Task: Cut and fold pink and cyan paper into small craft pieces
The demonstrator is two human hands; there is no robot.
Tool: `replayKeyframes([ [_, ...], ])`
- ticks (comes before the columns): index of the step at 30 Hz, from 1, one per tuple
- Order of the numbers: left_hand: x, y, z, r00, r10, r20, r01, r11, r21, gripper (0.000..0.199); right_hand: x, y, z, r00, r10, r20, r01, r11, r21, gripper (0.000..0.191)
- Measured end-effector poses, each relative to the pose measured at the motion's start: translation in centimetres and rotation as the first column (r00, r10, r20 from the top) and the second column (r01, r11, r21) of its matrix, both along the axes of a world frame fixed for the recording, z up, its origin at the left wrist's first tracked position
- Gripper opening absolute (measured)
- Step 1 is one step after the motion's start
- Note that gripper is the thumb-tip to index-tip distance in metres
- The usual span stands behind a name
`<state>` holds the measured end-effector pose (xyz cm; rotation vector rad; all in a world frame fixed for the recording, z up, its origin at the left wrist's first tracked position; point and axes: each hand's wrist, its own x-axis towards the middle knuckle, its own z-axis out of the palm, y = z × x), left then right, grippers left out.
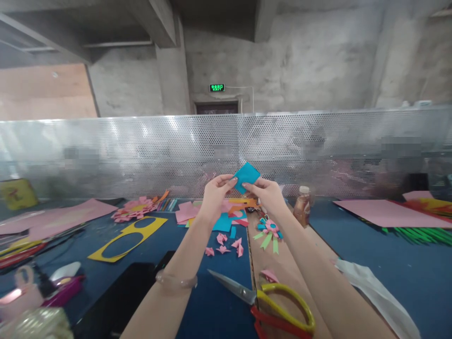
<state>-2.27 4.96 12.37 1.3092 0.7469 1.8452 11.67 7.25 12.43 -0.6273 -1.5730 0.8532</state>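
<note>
A small square of blue paper (248, 175) is held up above the table, turned with one corner at the top. My left hand (219, 190) pinches its left corner between thumb and fingers. On the other side, my right hand (265, 190) grips the lower right edge, thumb in front. Below lie several small folded pink paper pieces (222, 238) and more blue paper (222, 221). Scissors (243, 292) with yellow and red handles rest slightly apart near the front. A paper flower (271, 227) in pink and blue with green strips lies under my right forearm.
Yellow cut-out paper (155, 228), a pink paper flower (134, 207) and a black flat object (120, 296) are at left. A brown bottle (302, 207) stands right of centre. Pink sheets (381, 213) and green stems (420, 234) lie far right. A perforated metal screen (158, 155) closes the back.
</note>
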Motion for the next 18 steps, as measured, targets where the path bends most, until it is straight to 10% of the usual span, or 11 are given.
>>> replayKeyframes([
  [18, 0.1, 1.4, -1.1, 0.965, -0.2, 0.172, 0.198, 0.98, 0.026, 0.023, 0.0, -2.0, 1.6, 0.973, -0.232, 0.003, 0.229, 0.962, 0.146, 0.025],
])
